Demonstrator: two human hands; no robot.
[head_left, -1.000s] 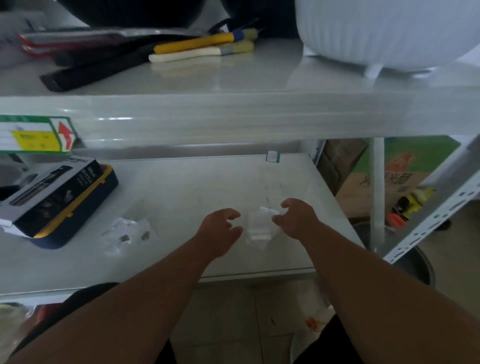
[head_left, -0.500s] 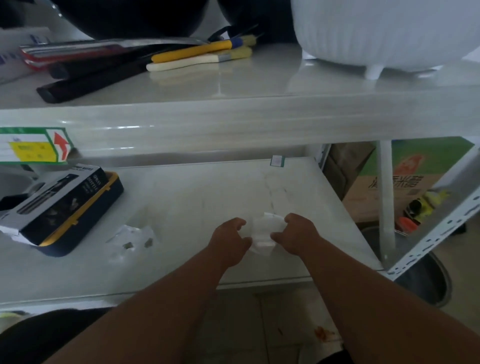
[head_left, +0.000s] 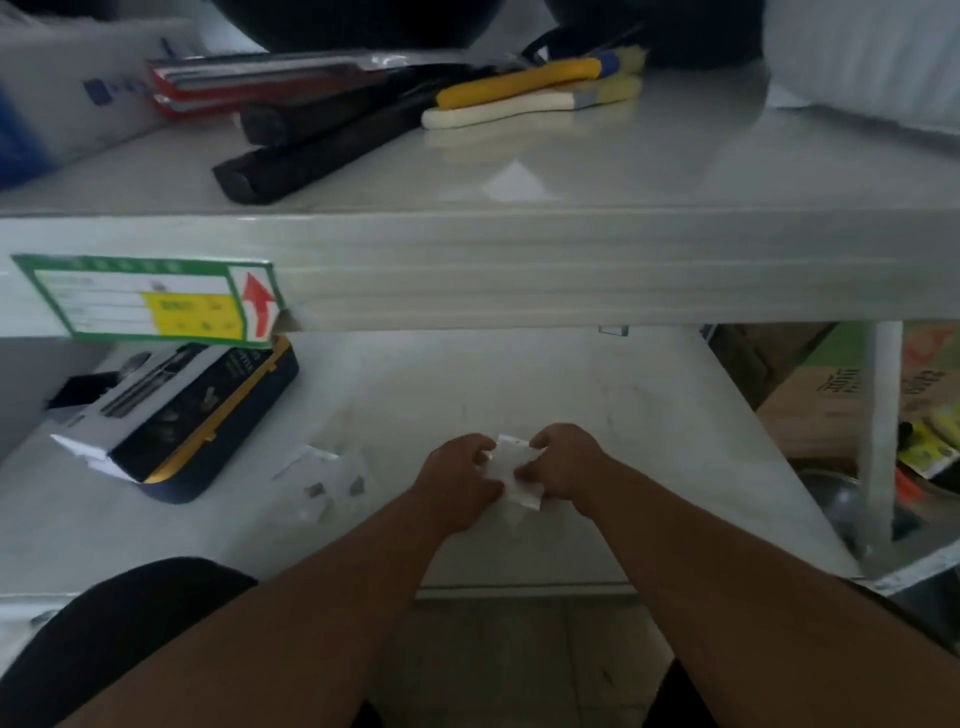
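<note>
A small clear plastic packet (head_left: 511, 470) with white edges is held between both hands just above the lower white shelf (head_left: 519, 395). My left hand (head_left: 457, 475) pinches its left side with curled fingers. My right hand (head_left: 563, 460) pinches its right side. What the packet holds is hidden by the fingers.
Another clear packet (head_left: 327, 475) with small dark parts lies to the left. A dark boxed tool set (head_left: 171, 415) sits at the far left. The upper shelf (head_left: 519, 260) overhangs, carrying brushes (head_left: 524, 91) and dark tool handles (head_left: 311, 148). Cardboard boxes (head_left: 831, 395) stand to the right.
Both hands have closed in on the packet and now grip it from each side. The camera has dropped closer to the shelves.
</note>
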